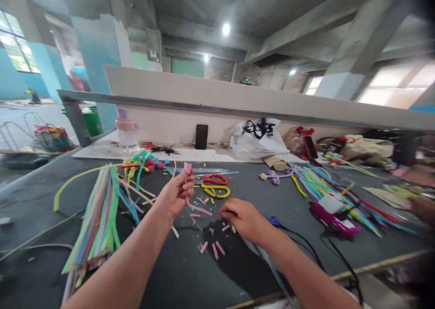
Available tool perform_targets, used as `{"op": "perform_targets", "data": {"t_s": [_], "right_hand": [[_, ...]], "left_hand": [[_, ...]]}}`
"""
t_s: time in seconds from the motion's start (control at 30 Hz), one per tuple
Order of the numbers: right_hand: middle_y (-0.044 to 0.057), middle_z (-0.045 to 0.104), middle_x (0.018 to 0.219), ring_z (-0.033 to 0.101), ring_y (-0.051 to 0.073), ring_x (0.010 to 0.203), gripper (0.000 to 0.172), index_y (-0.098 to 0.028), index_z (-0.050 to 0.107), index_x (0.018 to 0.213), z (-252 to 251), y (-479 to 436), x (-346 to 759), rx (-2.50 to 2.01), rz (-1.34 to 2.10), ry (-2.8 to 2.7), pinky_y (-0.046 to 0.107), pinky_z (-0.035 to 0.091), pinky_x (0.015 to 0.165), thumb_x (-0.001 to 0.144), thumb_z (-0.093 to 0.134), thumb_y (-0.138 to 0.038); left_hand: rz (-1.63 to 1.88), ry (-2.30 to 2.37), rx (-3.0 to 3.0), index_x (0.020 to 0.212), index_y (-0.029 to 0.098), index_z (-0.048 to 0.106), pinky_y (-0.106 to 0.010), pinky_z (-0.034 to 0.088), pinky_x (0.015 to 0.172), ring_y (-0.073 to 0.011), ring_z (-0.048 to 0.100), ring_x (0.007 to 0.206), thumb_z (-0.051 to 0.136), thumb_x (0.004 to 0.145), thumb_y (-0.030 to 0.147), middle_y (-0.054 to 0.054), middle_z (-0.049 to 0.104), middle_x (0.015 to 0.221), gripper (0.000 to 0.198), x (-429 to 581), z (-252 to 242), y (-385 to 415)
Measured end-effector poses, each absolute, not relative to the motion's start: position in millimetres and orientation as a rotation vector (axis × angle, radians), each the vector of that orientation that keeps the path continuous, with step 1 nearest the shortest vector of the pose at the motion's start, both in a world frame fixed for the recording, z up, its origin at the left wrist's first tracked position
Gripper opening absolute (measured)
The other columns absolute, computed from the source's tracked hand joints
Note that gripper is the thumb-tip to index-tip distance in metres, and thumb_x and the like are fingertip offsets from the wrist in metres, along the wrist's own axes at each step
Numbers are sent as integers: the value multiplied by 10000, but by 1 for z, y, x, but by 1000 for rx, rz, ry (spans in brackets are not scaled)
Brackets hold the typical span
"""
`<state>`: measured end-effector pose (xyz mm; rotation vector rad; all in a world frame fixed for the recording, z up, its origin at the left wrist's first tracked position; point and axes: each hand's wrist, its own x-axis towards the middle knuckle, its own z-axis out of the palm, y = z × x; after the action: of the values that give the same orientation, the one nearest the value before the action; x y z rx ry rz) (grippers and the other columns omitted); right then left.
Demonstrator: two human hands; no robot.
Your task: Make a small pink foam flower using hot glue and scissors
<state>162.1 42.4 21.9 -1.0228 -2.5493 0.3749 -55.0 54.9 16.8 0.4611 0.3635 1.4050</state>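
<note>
Beside your left grip (176,190), clasping a pink strip (187,167), scissors (208,185) lie seemingly for quick reach; right grip (242,214) curled, contents unclear.

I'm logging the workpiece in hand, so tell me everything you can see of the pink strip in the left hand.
The pink strip is slender, pliable-looking and perhaps fuzzy. The left hand grips it: a thicker, folded-looking part rises above the fingers, and a thin tail emerges below, curving rightward over the dark tabletop. The tail's free end stops short of the right hand. The fingers hide how both parts join.
</note>
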Motion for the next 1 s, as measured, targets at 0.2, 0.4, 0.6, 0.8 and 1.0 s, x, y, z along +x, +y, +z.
{"op": "perform_targets", "data": {"t_s": [0.2,0.4,0.6,0.8,1.0], "right_hand": [[41,682,818,605,150,775,149,-177,673,831,27,31,136,-1108,365,-2649,224,405,684,816,526,-197],[73,680,930,615,180,846,203,-180,662,954,22,39,97,-1193,330,-2725,243,414,702,795,562,-257],[80,677,797,620,202,745,75,-162,671,744,6,48,87,-1340,359,-2722,255,403,615,712,634,-218],[11,625,697,577,128,631,86,-169,604,792,19,33,117,-1346,577,-2469,205,398,556,793,533,-218],[-43,529,635,484,71,487,200,-161,547,980,44,30,135,-1146,967,-1942,186,420,516,802,491,-234]], "left_hand": [[1402,364,463,859,99,556,-77,253,299,21,333,357,366,919,167,1,473,678,210,-62,15,57],[1423,354,489,860,100,542,-68,252,296,27,339,347,343,926,165,8,471,675,219,-68,16,55],[1406,327,573,879,105,547,-72,241,299,23,331,355,440,890,175,13,474,684,128,-73,14,55],[1352,325,647,892,103,566,-75,227,308,17,320,376,564,822,207,7,492,697,125,-67,9,56],[1263,354,705,846,106,562,-82,192,312,16,298,378,592,802,213,7,493,690,120,-45,12,46]]}}
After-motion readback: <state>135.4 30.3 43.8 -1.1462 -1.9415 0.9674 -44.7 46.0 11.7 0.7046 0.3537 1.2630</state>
